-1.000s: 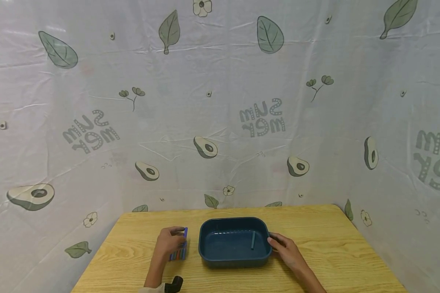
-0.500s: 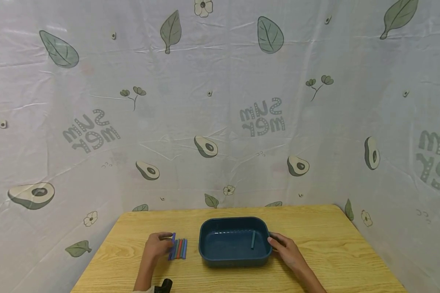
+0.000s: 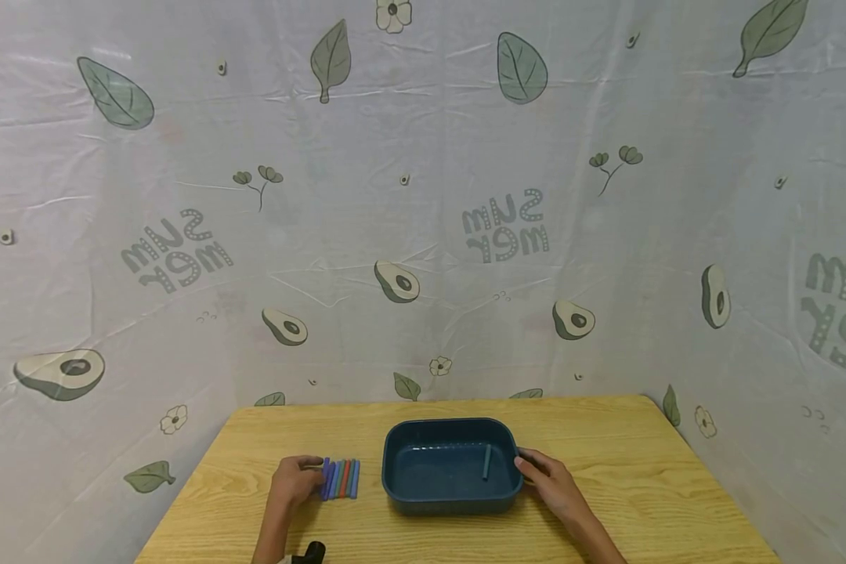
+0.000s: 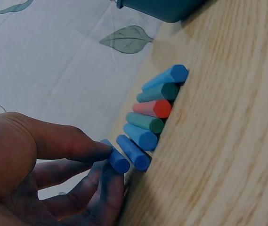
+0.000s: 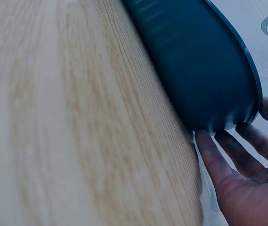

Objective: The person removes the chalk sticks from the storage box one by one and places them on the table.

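My left hand (image 3: 298, 479) pinches a blue chalk stick (image 4: 119, 162) between thumb and fingers, at the left end of a row of chalk. Beside it lie several more sticks, among them a darker blue one (image 4: 134, 153), a red one (image 4: 155, 108) and a light blue one (image 4: 166, 76). The right hand (image 3: 550, 479) holds the right end of a dark blue basin (image 3: 454, 505), thumb at the rim and fingertips against the outer wall. Inside that basin, toward its right, lies one green-blue chalk stick (image 3: 487, 462).
Everything stands on a wood-grain table (image 3: 606, 439). A pale printed sheet (image 3: 437, 235) hangs behind the table and along its sides. Between the chalk row and the basin there is a narrow gap of tabletop.
The left hand has moved left and down with the blue chalk stick, which now lies alongside the row's left end. The basin and right hand have stayed put.
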Demonstrator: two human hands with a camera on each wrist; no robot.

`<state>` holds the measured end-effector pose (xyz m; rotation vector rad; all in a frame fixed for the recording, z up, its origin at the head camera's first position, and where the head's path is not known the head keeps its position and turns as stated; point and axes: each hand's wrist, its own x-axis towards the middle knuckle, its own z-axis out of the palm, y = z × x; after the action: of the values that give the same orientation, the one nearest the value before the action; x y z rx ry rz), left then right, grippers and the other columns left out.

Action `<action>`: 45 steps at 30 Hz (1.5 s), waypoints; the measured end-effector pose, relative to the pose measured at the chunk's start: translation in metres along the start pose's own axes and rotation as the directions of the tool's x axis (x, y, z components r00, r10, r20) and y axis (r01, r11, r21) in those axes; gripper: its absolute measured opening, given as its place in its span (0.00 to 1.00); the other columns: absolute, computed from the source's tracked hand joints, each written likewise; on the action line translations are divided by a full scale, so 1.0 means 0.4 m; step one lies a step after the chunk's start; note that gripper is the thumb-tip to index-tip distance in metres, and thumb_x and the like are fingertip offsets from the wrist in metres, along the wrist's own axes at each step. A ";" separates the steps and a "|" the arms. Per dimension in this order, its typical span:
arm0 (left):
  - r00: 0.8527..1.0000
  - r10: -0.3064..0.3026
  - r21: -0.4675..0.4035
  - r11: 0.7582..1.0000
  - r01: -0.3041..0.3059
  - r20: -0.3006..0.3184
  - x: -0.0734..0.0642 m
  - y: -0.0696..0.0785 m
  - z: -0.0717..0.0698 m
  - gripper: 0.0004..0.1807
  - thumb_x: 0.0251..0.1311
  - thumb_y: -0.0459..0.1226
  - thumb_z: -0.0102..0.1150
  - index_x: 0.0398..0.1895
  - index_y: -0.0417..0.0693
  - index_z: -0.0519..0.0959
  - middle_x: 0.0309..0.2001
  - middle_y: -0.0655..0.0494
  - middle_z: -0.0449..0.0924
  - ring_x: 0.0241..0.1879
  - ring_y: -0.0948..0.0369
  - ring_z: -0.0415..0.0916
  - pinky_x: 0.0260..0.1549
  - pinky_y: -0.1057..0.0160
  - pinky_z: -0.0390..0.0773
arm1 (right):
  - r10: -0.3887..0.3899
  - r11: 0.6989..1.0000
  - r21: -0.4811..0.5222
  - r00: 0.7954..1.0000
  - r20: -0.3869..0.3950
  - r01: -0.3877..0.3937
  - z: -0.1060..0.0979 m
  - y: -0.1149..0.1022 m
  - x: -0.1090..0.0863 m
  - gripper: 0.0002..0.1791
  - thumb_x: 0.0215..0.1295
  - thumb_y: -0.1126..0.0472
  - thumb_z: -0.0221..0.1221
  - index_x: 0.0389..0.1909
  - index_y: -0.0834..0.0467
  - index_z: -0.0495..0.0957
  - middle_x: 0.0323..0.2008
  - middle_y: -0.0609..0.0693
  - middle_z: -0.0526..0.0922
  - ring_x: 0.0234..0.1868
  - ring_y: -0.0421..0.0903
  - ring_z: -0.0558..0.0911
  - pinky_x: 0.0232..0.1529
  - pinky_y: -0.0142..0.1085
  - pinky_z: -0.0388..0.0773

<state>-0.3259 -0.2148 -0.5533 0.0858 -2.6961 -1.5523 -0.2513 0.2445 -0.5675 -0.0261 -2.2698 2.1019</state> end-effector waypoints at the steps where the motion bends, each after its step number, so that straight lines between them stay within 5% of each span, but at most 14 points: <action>1: 1.000 -0.002 -0.002 1.000 0.002 0.001 0.000 -0.001 0.000 0.22 0.48 0.27 0.62 0.51 0.29 0.81 0.42 0.38 0.85 0.37 0.54 0.84 0.32 0.58 0.83 | 0.002 1.000 0.002 1.000 0.000 -0.002 0.000 0.000 0.000 0.30 0.75 0.54 0.54 0.69 0.69 0.66 0.67 0.71 0.68 0.63 0.63 0.75 0.50 0.43 0.84; 12: 1.000 -0.013 0.079 0.997 0.012 0.007 0.003 -0.003 0.001 0.21 0.47 0.29 0.63 0.49 0.31 0.83 0.44 0.38 0.85 0.42 0.50 0.83 0.37 0.55 0.82 | 0.011 1.000 0.016 1.000 0.007 -0.011 0.003 -0.002 0.004 0.30 0.75 0.54 0.54 0.69 0.69 0.67 0.67 0.71 0.68 0.64 0.62 0.75 0.50 0.44 0.83; 30: 0.999 -0.023 0.075 0.997 0.020 0.037 -0.010 0.023 -0.005 0.22 0.53 0.31 0.65 0.53 0.30 0.81 0.44 0.36 0.84 0.38 0.51 0.83 0.33 0.54 0.82 | 0.006 1.000 0.004 1.000 0.023 -0.006 -0.001 -0.007 0.005 0.31 0.75 0.54 0.54 0.69 0.71 0.65 0.66 0.73 0.68 0.60 0.59 0.79 0.50 0.44 0.84; 45: 0.993 0.115 0.051 0.992 -0.116 0.025 -0.039 0.116 0.026 0.22 0.58 0.35 0.65 0.55 0.33 0.80 0.47 0.39 0.84 0.49 0.40 0.80 0.47 0.43 0.80 | 0.019 0.999 0.031 0.999 0.043 -0.020 -0.009 -0.001 0.002 0.34 0.75 0.52 0.54 0.71 0.72 0.62 0.68 0.74 0.64 0.63 0.63 0.76 0.53 0.46 0.82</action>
<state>-0.3123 -0.1816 -0.5186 -0.0851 -2.7055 -1.4597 -0.2518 0.2482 -0.5666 -0.0017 -2.2690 2.1677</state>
